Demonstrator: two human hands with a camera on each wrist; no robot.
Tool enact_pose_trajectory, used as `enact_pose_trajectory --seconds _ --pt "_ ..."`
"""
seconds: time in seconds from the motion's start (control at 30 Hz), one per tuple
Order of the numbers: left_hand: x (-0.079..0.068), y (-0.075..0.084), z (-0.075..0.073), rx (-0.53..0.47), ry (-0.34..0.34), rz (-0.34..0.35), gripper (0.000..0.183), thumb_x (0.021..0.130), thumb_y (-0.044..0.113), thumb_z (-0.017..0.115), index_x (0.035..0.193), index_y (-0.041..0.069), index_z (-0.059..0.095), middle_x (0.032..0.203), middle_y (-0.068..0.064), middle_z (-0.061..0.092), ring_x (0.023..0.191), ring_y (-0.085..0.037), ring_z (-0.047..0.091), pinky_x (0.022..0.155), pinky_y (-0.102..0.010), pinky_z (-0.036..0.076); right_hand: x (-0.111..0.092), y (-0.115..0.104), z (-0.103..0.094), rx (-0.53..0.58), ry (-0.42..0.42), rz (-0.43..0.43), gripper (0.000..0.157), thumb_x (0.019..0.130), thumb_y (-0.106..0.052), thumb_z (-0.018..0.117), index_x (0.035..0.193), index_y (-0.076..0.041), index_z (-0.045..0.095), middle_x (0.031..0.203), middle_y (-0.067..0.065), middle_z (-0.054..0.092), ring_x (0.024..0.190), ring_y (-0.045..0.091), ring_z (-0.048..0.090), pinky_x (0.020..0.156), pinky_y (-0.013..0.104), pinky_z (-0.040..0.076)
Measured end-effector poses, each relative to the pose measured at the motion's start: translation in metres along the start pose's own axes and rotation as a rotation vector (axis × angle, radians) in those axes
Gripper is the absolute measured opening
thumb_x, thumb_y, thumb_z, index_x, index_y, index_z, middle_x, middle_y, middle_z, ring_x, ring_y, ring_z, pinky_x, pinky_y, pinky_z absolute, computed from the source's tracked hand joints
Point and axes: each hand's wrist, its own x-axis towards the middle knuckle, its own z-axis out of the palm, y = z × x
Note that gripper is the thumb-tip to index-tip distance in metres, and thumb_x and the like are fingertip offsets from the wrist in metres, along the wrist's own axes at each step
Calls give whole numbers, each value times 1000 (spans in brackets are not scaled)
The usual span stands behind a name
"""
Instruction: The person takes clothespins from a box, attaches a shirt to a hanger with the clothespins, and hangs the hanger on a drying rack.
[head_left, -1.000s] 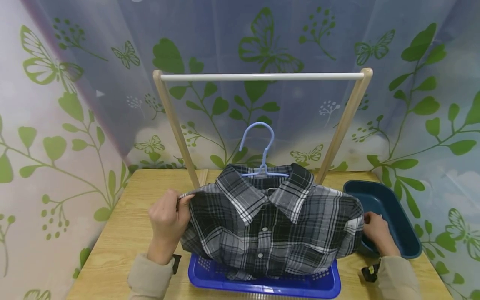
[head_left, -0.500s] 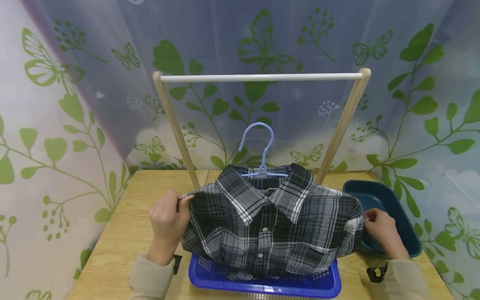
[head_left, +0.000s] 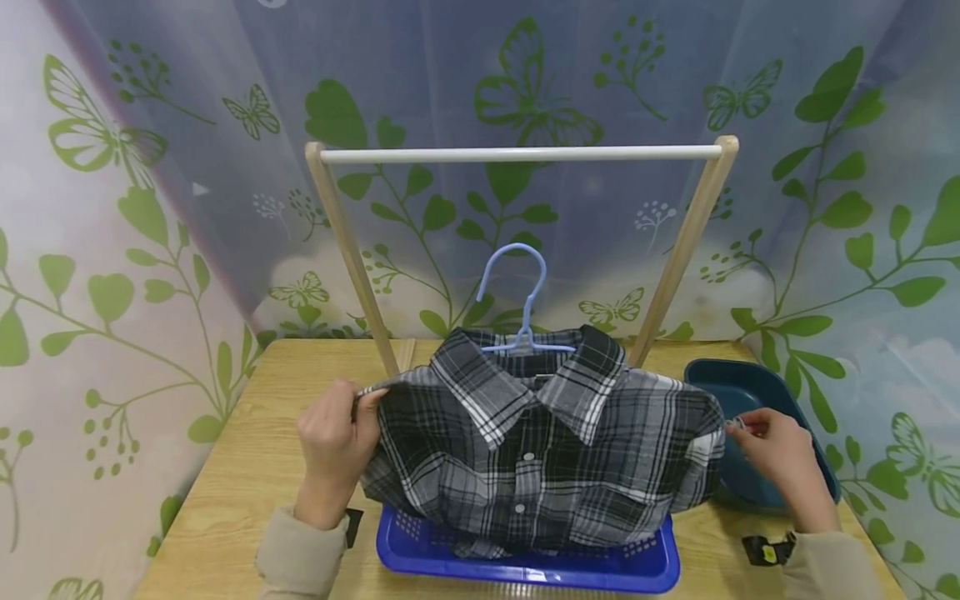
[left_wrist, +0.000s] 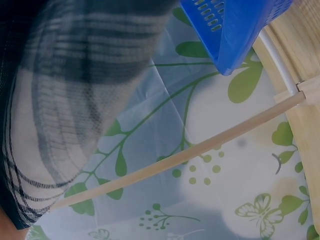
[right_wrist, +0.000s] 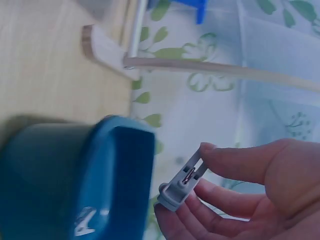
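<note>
A black, grey and white plaid shirt (head_left: 540, 450) hangs on a light blue hanger (head_left: 527, 308), its hook rising above the collar. My left hand (head_left: 337, 433) pinches the shirt's left-side shoulder between thumb and curled fingers; the shirt's cloth (left_wrist: 85, 95) fills much of the left wrist view. To the right of the other sleeve, my right hand (head_left: 780, 454) overlaps the teal bin in the head view. A grey clothespin (right_wrist: 181, 184) is pinched between that hand's thumb and fingers. Another pale clothespin (right_wrist: 84, 221) lies inside the teal bin (right_wrist: 42, 175).
Behind the shirt stands a wooden rack with a white bar (head_left: 525, 155). A blue perforated basket (head_left: 525, 571) sits under the shirt on the wooden table (head_left: 247, 467). Butterfly-and-leaf patterned curtains (head_left: 420, 75) surround the table at the back and sides.
My right hand has moved rightward from the sleeve's edge, and the clothespin in its fingers now shows. The left hand keeps its hold on the shirt, which stays nearly in place.
</note>
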Motion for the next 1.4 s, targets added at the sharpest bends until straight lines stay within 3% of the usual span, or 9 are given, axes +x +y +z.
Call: enact_pose_trajectory --seconds 0.4,0.67,0.97,1.07,1.2,1.4 --pt "2 1 0 -14 9 0 51 104 36 52 66 3 45 52 -2 34 38 -9 21 33 -25 17 -23 -31 -23 40 11 -56 51 101 -30 59 121 17 53 100 29 65 72 25 66 59 38 52" --pt "1 0 1 -19 6 -3 51 104 36 51 66 3 46 52 -2 34 38 -9 21 33 -25 17 -36 -46 -34 10 26 -77 54 101 -35 60 122 15 54 107 32 64 88 41 66 64 46 54" --pt "-1 -2 2 -21 0 -8 50 104 36 52 67 2 47 52 -3 36 38 -10 24 33 -26 20 -52 -65 -49 19 89 -162 50 100 -32 62 124 11 56 106 26 65 92 40 66 64 45 53" --pt "-1 -2 2 -23 1 -7 50 103 36 52 67 2 47 52 -3 37 38 -10 24 33 -26 20 -55 -71 -54 34 83 -176 51 99 -35 63 126 8 57 109 24 64 86 18 65 64 37 52" --pt "0 -2 2 -24 6 -5 50 103 36 53 67 2 47 52 -3 37 38 -10 24 33 -27 20 -60 -76 -60 70 63 -184 52 99 -37 62 129 4 56 113 22 63 80 -15 50 62 26 48" --pt "1 -2 1 -14 8 1 51 103 37 52 67 2 47 51 -3 36 38 -10 24 32 -27 20 -69 -88 -65 91 91 -193 49 99 -35 63 131 1 57 112 19 66 78 -19 46 60 22 44"
